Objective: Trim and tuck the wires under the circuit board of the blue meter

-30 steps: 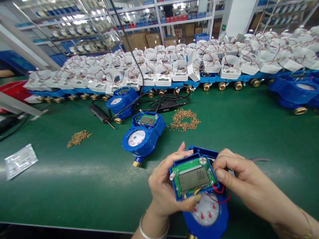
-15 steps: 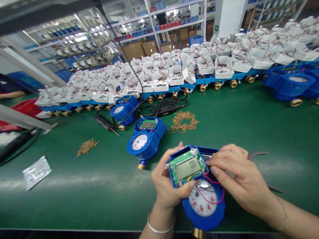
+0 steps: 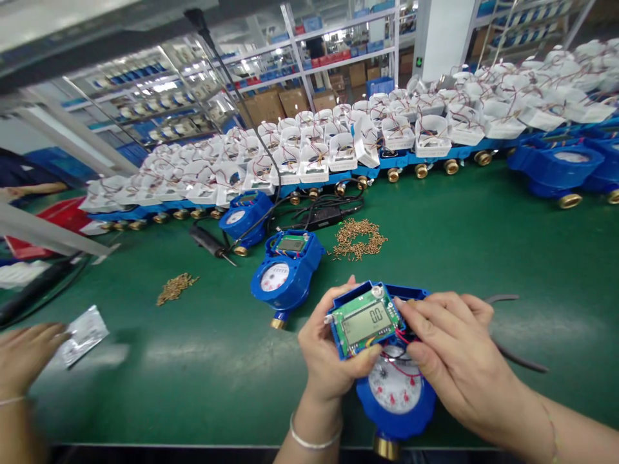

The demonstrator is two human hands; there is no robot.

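Both your hands, left hand [image 3: 325, 361] and right hand [image 3: 447, 361], clamp the display board [image 3: 366, 320]; tugging could snap its red wires [image 3: 405, 338] over the blue meter [image 3: 395, 396].

At the near edge of the green bench [image 3: 483, 245] lies the blue round water meter [image 3: 394, 393], 2 more blue meters [image 3: 285, 270] behind it, brass screws [image 3: 358, 238] right of those.
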